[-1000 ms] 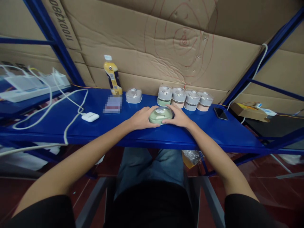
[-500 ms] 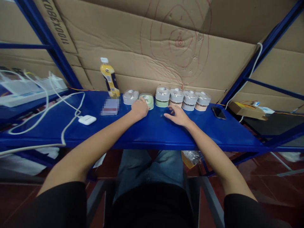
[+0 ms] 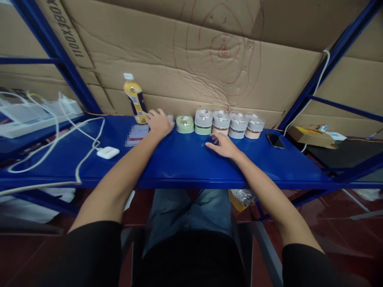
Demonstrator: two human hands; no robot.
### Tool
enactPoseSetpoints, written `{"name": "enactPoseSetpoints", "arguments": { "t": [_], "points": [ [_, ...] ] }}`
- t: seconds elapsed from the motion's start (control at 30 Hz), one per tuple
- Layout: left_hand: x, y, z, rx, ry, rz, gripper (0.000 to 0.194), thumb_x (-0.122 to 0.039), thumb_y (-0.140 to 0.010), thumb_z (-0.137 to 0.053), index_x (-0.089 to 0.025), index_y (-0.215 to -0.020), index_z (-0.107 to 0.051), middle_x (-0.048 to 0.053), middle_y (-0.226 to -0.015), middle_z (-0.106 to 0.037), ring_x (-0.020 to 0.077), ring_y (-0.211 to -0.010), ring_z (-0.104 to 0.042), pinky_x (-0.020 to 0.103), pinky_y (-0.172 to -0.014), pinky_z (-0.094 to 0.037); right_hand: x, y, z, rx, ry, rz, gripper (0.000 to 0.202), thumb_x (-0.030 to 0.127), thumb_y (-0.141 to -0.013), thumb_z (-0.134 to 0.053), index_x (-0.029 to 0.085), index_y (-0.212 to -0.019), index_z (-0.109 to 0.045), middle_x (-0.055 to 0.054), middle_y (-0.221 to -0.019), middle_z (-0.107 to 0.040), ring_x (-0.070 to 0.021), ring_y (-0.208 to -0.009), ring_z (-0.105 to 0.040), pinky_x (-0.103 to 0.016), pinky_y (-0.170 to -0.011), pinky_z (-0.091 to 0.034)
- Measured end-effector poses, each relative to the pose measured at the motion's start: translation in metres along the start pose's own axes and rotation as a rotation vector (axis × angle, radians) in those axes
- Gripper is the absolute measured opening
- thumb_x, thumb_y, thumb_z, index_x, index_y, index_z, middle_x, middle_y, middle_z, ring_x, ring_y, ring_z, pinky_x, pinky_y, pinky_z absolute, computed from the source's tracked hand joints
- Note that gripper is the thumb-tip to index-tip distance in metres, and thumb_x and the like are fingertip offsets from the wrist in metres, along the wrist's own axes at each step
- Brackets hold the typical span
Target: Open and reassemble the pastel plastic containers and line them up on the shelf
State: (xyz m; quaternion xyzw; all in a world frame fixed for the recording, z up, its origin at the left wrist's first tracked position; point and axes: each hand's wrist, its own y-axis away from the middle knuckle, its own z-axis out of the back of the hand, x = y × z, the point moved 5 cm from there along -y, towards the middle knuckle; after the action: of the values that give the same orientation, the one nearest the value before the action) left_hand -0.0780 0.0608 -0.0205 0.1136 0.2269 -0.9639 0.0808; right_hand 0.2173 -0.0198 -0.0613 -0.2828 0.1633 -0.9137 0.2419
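The cardboard wall (image 3: 143, 48) fills the upper part of the frame, and the top edge cuts it. Below it, the blue table (image 3: 185, 167) goes across the middle; its surface stretches between the two forearms down to the front edge. The stacked containers (image 3: 204, 117) stand in a row right of centre, near the wall. The yellow bottle (image 3: 133, 95) stands at left of centre. The left hand (image 3: 160, 123), just beside it, hides most of a grey container (image 3: 170, 118), so I cannot tell whether it grips. The right hand (image 3: 223, 144) is loosely open, its fingertips slightly overlapping the second stack's lower part. The green container (image 3: 185, 124) stands near the centre, between hand and stacks. Of the grey one, only a small piece shows.
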Motion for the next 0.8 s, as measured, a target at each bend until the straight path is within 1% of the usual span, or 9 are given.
{"name": "enactPoseSetpoints", "arguments": {
  "t": [0.07, 0.13, 0.27, 0.4, 0.47, 0.53, 0.63, 0.7, 0.8],
  "points": [
    [0.007, -0.004, -0.008, 0.078, 0.004, 0.067, 0.092, -0.048, -0.091, -0.07, 0.005, -0.159, -0.036, 0.044, -0.159, -0.041, 0.0562, -0.148, -0.046, 0.065, -0.115, -0.041, 0.0, 0.0, 0.001, 0.0, -0.003, 0.004, 0.056, 0.061, -0.095, -0.073, 0.019, -0.132, -0.072, -0.016, -0.121, -0.076, -0.0269, -0.09, -0.074, -0.051, -0.091, -0.065],
    [0.01, -0.005, -0.008, 0.109, 0.024, 0.087, 0.09, -0.047, -0.09, -0.072, 0.003, -0.157, -0.039, 0.042, -0.157, -0.046, 0.0542, -0.146, -0.05, 0.062, -0.112, -0.045, 0.0, 0.001, 0.002, 0.002, -0.005, -0.004, 0.056, 0.061, -0.095, -0.073, 0.018, -0.132, -0.072, -0.016, -0.12, -0.076, -0.027, -0.089, -0.074, -0.051, -0.091, -0.064],
    [0.012, 0.009, 0.024, 0.043, 0.065, 0.09, 0.085, -0.047, -0.09, -0.077, 0.003, -0.15, -0.045, 0.04, -0.153, -0.052, 0.0519, -0.145, -0.052, 0.06, -0.117, -0.044, 0.0, 0.0, 0.005, -0.024, -0.017, -0.024, 0.053, 0.057, -0.094, -0.073, 0.017, -0.13, -0.071, -0.016, -0.12, -0.075, -0.0274, -0.088, -0.073, -0.052, -0.091, -0.064],
    [0.006, 0.038, 0.065, -0.099, 0.192, -0.067, 0.08, -0.044, -0.089, -0.079, 0.002, -0.147, -0.047, 0.034, -0.15, -0.055, 0.0484, -0.143, -0.054, 0.059, -0.121, -0.044, 0.011, 0.0, 0.02, -0.201, -0.087, 0.02, 0.049, 0.059, -0.098, -0.068, 0.022, -0.128, -0.071, -0.014, -0.118, -0.074, -0.0289, -0.096, -0.073, -0.053, -0.097, -0.062],
    [-0.004, 0.058, 0.073, -0.082, 0.33, -0.285, 0.086, -0.04, -0.084, -0.081, -0.002, -0.151, -0.043, 0.029, -0.152, -0.056, 0.044, -0.145, -0.054, 0.055, -0.124, -0.043, 0.021, 0.003, 0.03, -0.303, -0.127, 0.075, 0.055, 0.065, -0.097, -0.069, 0.025, -0.135, -0.068, -0.015, -0.126, -0.072, -0.0314, -0.11, -0.072, -0.054, -0.102, -0.061],
    [-0.019, 0.079, 0.068, 0.041, 0.487, -0.535, 0.091, -0.039, -0.08, -0.082, -0.007, -0.155, -0.041, 0.025, -0.157, -0.056, 0.0403, -0.144, -0.057, 0.052, -0.123, -0.046, 0.032, 0.006, 0.036, -0.332, -0.144, 0.148, 0.069, 0.071, -0.09, -0.076, 0.029, -0.144, -0.064, -0.015, -0.14, -0.067, -0.0348, -0.128, -0.067, -0.055, -0.111, -0.058],
    [-0.041, 0.108, 0.048, 0.267, 0.607, -0.806, 0.095, -0.046, -0.077, -0.082, -0.016, -0.158, -0.042, 0.022, -0.161, -0.054, 0.041, -0.146, -0.058, 0.055, -0.124, -0.046, 0.044, 0.01, 0.034, -0.236, -0.126, 0.245, 0.096, 0.075, -0.076, -0.087, 0.03, -0.155, -0.055, -0.014, -0.158, -0.057, -0.0387, -0.15, -0.054, -0.06, -0.125, -0.048],
    [-0.052, 0.12, 0.033, 0.362, 0.652, -0.891, 0.097, -0.044, -0.074, -0.083, -0.019, -0.159, -0.043, 0.021, -0.163, -0.054, 0.0428, -0.149, -0.055, 0.057, -0.125, -0.045, 0.046, 0.011, 0.027, -0.116, -0.108, 0.272, 0.106, 0.075, -0.072, -0.09, 0.03, -0.16, -0.051, -0.015, -0.163, -0.054, -0.0397, -0.154, -0.05, -0.062, -0.129, -0.043],
    [-0.062, 0.126, 0.016, 0.443, 0.738, -0.94, 0.1, -0.04, -0.07, -0.084, -0.02, -0.159, -0.044, 0.021, -0.162, -0.056, 0.0433, -0.148, -0.057, 0.059, -0.125, -0.046, 0.044, 0.012, 0.015, 0.049, -0.097, 0.271, 0.111, 0.071, -0.069, -0.093, 0.026, -0.161, -0.05, -0.017, -0.156, -0.062, -0.0408, -0.147, -0.058, -0.061, -0.124, -0.047]
  ]
}}
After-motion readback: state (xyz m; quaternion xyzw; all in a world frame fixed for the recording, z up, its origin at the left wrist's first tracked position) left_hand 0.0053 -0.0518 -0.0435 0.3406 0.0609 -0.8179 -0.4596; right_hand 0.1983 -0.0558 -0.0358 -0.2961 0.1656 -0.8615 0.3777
